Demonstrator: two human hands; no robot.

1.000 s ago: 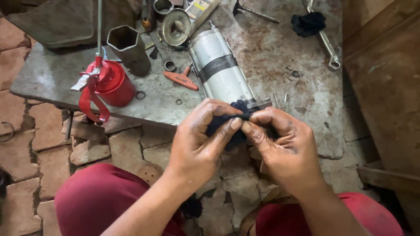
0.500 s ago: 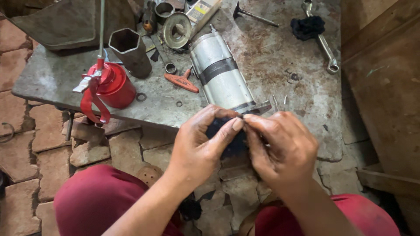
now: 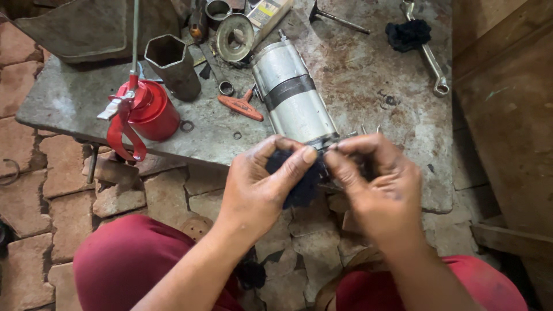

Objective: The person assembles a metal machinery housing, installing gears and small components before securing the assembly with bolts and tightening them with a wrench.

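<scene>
A silver cylindrical motor body point(image 3: 291, 98) with a dark band lies on the stone slab point(image 3: 368, 86), its near end at the slab's front edge. My left hand point(image 3: 259, 187) pinches a dark blue rag point(image 3: 299, 181) against that near end. My right hand point(image 3: 377, 184) meets it from the right, fingertips on the same rag and on a small part that my fingers hide. Thin metal studs stick up just behind my right hand.
A red oil can point(image 3: 147, 109) with a long spout stands at the slab's left. Behind it are a hexagonal metal socket point(image 3: 171, 63), a round ring part point(image 3: 235, 37), an orange-handled tool point(image 3: 242, 106), a spanner point(image 3: 429, 57) under a dark cloth point(image 3: 408, 33), small washers. Brick floor lies below; wooden boards at right.
Both hands have stayed at the motor's near end, shifting slightly while working the rag. The view has tilted a little; nothing on the slab has moved.
</scene>
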